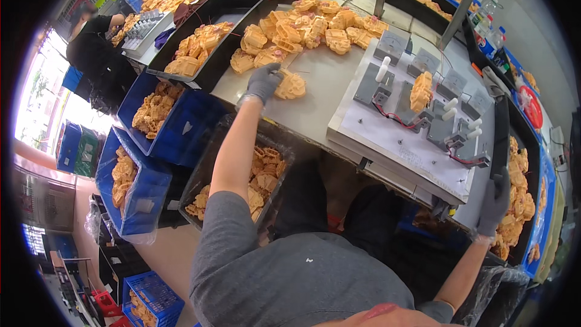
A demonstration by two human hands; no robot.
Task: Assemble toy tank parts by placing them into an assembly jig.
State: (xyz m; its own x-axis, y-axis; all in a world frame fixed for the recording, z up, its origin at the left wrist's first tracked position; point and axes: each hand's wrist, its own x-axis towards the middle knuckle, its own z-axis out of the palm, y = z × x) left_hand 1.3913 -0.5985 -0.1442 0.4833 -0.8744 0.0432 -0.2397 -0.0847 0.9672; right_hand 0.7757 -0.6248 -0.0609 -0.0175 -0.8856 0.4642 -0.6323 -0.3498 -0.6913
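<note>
My left hand (264, 83), in a dark grey glove, is closed on the left edge of a pale orange moulded plastic part (292, 86) that lies on the white worktable (315, 109). Just beyond it spreads a heap of similar plastic parts (315, 27). Another plastic part (420, 91) sits upright on a test fixture (399, 139) with grey blocks, white-handled clamps, dial meters and red and black wires. Over at the right, my gloved right hand (496, 203) is beside a black bin of parts (514, 200), its fingers stretched out and nothing visible in them.
A black tray of parts (200, 48) stands left of the heap. Blue crates (172, 133) and a black bin (209, 175) of parts sit below the table's left edge. Metal posts (463, 6) rise behind the fixture, near bottles (490, 39). Another person (94, 54) works at far left.
</note>
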